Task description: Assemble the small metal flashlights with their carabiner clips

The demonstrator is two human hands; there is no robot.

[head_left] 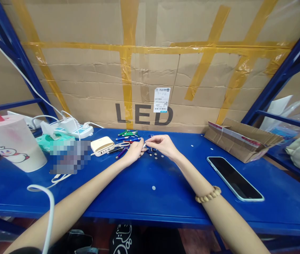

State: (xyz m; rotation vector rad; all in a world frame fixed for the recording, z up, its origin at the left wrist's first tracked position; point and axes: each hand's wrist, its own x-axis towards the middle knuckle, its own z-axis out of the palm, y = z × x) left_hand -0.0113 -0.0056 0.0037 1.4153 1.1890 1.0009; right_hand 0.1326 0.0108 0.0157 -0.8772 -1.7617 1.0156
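Observation:
My left hand (135, 152) and my right hand (163, 144) meet above the back middle of the blue table. Fingers of both close on a small silvery piece (145, 145), mostly hidden, so its kind does not show. Behind and left of my left hand lie slim, shiny tubes like pens or small torches: several green tubes (128, 133), blue tubes (125, 139), a black tube (115, 151) and a purple tube (122, 153). Under my right hand are dark blue pieces (152, 149) and several small round discs (156, 158).
A cream power bank-like box (102, 146) sits left of the tubes. Farther left are a power strip (83, 131), white cables and a paper cup (14, 144) with a red straw. On the right lie a phone (234, 178) and an open cardboard box (240, 139). Taped cardboard (99, 84) stands behind.

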